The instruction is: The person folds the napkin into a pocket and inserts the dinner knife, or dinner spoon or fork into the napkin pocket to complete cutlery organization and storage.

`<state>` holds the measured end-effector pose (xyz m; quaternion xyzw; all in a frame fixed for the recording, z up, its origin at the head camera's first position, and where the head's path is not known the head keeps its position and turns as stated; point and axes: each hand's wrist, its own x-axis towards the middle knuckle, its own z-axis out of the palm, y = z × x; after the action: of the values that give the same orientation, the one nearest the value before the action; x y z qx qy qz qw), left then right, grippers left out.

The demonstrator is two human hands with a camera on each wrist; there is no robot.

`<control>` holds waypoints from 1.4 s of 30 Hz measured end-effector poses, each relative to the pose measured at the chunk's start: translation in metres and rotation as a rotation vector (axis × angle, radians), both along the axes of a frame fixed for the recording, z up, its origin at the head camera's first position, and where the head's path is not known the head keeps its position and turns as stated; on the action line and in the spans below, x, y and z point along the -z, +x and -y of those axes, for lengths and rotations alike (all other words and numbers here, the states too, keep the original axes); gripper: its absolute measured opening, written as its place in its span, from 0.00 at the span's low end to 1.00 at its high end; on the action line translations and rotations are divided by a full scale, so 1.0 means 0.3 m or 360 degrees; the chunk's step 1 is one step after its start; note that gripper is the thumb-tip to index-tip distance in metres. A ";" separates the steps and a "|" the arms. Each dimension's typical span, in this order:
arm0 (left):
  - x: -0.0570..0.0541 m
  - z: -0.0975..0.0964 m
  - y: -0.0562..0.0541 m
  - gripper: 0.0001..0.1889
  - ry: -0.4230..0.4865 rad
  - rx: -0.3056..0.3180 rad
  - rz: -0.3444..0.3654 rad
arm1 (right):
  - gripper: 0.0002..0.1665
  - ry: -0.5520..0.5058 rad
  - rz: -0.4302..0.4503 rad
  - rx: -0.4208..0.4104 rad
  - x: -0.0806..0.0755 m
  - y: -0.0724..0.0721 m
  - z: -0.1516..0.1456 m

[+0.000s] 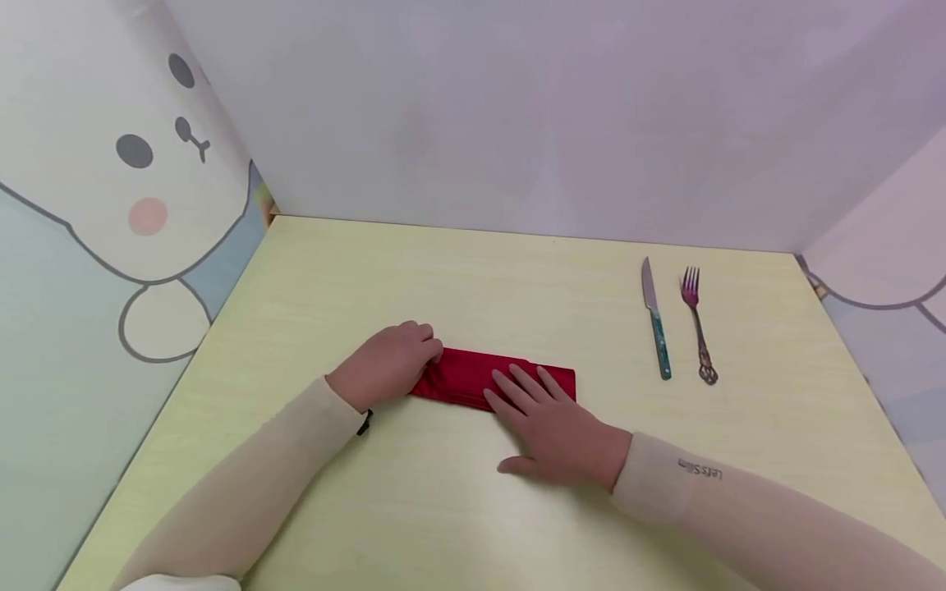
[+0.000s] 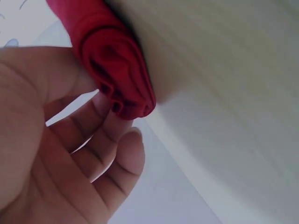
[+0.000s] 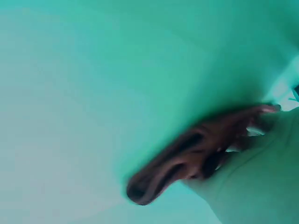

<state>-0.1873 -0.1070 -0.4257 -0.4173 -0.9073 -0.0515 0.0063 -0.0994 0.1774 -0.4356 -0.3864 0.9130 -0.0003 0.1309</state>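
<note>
A red cloth (image 1: 469,376), folded into a flat narrow strip, lies crosswise on the table. Its left end is pinched by my left hand (image 1: 392,361), fingers curled at the edge. In the left wrist view the thumb and fingers of the left hand (image 2: 51,107) meet the rolled end of the cloth (image 2: 124,74), where layered folds show. Toward the other end, my right hand (image 1: 554,435) rests with spread, straight fingers on the cloth. The right wrist view is tinted green; there the cloth's folded end (image 3: 187,158) looks dark, next to the right hand (image 3: 257,172).
A knife (image 1: 657,328) with a teal handle lies on the table (image 1: 443,271) to the right, beyond my right hand. Beside it is a fork (image 1: 698,324) with an ornate handle. A pale wall (image 1: 517,123) rises behind the table's far edge, with cartoon-printed panels at both sides.
</note>
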 end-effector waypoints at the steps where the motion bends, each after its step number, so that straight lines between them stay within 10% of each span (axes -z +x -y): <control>1: -0.001 0.001 0.001 0.06 0.0001 0.0012 -0.0018 | 0.57 -0.0014 -0.0003 0.0004 0.005 0.006 -0.014; 14: -0.017 -0.001 0.007 0.09 -0.0087 0.0063 -0.0055 | 0.57 -0.0177 -0.0021 0.0042 0.004 0.031 -0.133; 26: -0.046 0.025 0.093 0.09 0.0040 0.0123 0.0054 | 0.28 -0.0010 -0.0478 -0.0016 -0.025 -0.032 -0.112; 35: -0.023 -0.003 0.040 0.05 0.0058 0.0049 0.0331 | 0.19 -0.0275 -0.0281 0.0331 -0.008 -0.086 -0.133; 42: -0.010 -0.047 0.002 0.05 -0.0005 -0.0011 0.0543 | 0.13 -0.0179 -0.0323 0.0230 -0.008 -0.111 -0.129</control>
<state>-0.1868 -0.0928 -0.4229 -0.3994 -0.8967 -0.1202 -0.1484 -0.1328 0.2161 -0.4333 -0.3244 0.9455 -0.0218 0.0155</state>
